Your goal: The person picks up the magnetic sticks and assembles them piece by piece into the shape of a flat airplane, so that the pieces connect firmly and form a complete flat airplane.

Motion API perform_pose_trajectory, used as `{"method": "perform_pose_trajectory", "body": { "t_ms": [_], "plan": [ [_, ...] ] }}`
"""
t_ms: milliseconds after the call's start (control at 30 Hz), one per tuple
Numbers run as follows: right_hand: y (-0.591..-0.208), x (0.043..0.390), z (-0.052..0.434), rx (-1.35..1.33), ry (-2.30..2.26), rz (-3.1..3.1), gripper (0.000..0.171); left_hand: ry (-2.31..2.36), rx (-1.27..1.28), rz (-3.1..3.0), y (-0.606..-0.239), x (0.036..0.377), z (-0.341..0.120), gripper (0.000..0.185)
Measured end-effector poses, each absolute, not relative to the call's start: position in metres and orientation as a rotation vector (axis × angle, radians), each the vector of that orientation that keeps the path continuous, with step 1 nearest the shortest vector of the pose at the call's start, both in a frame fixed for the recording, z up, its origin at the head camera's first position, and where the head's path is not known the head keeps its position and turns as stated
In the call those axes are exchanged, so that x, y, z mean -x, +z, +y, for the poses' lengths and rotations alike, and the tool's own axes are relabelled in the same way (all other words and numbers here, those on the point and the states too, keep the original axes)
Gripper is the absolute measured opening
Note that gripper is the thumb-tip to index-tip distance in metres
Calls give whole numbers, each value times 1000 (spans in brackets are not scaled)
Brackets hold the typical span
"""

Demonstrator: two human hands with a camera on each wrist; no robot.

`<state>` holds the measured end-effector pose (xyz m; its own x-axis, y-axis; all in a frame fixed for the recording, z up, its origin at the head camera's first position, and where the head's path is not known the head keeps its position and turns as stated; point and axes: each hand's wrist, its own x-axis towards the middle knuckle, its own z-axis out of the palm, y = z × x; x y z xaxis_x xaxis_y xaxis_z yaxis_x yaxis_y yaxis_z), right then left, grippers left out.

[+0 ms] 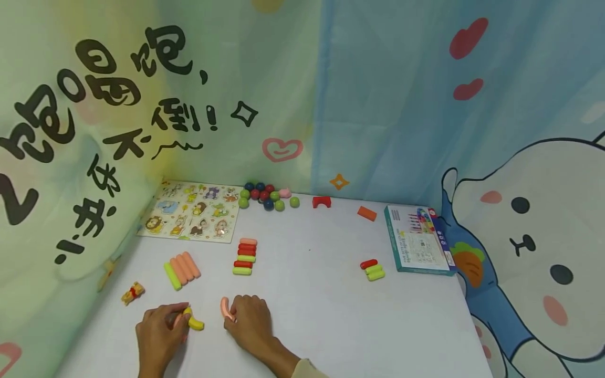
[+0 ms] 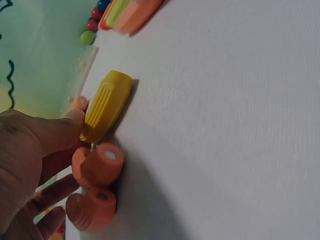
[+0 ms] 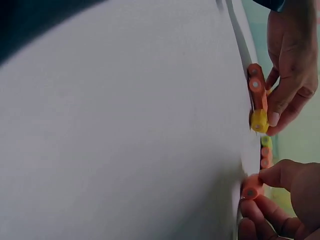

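My left hand (image 1: 166,326) rests at the near left of the white table (image 1: 321,315). It holds a small cluster of ridged sticks: the thumb (image 2: 67,125) presses a yellow stick (image 2: 107,105), and the fingers curl behind two orange sticks (image 2: 97,166). The same yellow stick (image 1: 195,322) pokes out to the right of that hand. Just to the right, my right hand (image 1: 249,320) pinches one orange stick (image 1: 225,308) against the table. In the right wrist view that orange stick (image 3: 251,188) sits between thumb and fingers, with the left hand (image 3: 290,65) beyond it.
Further back lie a fan of orange and green sticks (image 1: 181,269), a stacked row of sticks (image 1: 244,256) and three sticks (image 1: 373,270). An animal puzzle board (image 1: 191,212), coloured balls (image 1: 264,195), a red arch (image 1: 321,201), an orange block (image 1: 366,213), a box (image 1: 418,239) and a bear figure (image 1: 133,293) ring the table.
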<state>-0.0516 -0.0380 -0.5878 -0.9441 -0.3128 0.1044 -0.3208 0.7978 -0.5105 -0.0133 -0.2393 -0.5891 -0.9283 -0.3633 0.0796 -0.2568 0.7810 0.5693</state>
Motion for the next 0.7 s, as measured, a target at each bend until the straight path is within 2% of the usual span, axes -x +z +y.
{"method": "perform_pose_trajectory", "body": {
  "t_ms": [133, 300, 533, 700],
  "plan": [
    [-585, 55, -32, -463, 875, -2978, 26, -797, -497, -2822, -589, 15, -236, 25],
    [-583, 67, -37, -481, 860, -3011, 39, -670, -493, -2899, -583, 18, -233, 34],
    [-581, 75, -34, -509, 847, -3099, 35, -613, -433, -2959, -581, 26, -223, 33],
    [-579, 81, -20, -422, 986, -3144, 28, -630, -391, -3006, -580, 33, -210, 31]
  ]
}}
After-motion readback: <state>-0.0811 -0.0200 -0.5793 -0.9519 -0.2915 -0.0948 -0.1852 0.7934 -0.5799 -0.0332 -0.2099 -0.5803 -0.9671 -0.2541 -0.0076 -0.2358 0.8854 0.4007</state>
